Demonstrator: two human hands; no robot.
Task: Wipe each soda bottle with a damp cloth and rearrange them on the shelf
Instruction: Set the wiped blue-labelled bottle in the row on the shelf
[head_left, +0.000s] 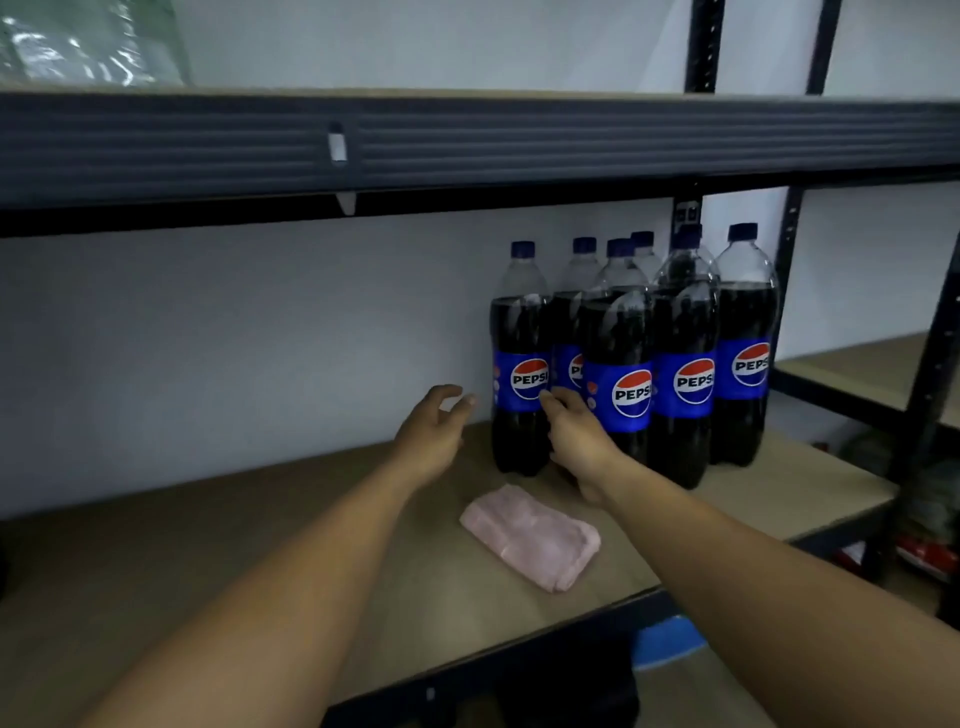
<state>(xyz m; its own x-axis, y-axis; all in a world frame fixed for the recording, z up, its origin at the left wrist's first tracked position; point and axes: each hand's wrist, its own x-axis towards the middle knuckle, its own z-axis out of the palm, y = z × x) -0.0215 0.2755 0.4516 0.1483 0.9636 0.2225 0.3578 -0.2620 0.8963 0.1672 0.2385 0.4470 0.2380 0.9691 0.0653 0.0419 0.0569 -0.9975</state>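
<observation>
As both hands reach for the leftmost Pepsi bottle (519, 364), the left hand (431, 436) hovers released beside it. The right hand (574, 441) touches its label; whether that grip has closed I cannot tell. Better to take it low and draw it left onto open shelf (260, 519), away from the other bottles (680, 374) packed to its right. The pink cloth (530, 535) lies before it.

Beneath my fingers (457, 402) runs a brown shelf board (249, 525) with a dark metal front edge. Behind them stands a plain pale wall (234, 338). Above them a ribbed dark beam (519, 140) carries the upper shelf, where crinkled clear plastic (78, 47) lies up to the left. Right of them rise perforated dark uprights (704, 47) and a neighbouring rack (857, 366) with its own tan board. The light is dim.
</observation>
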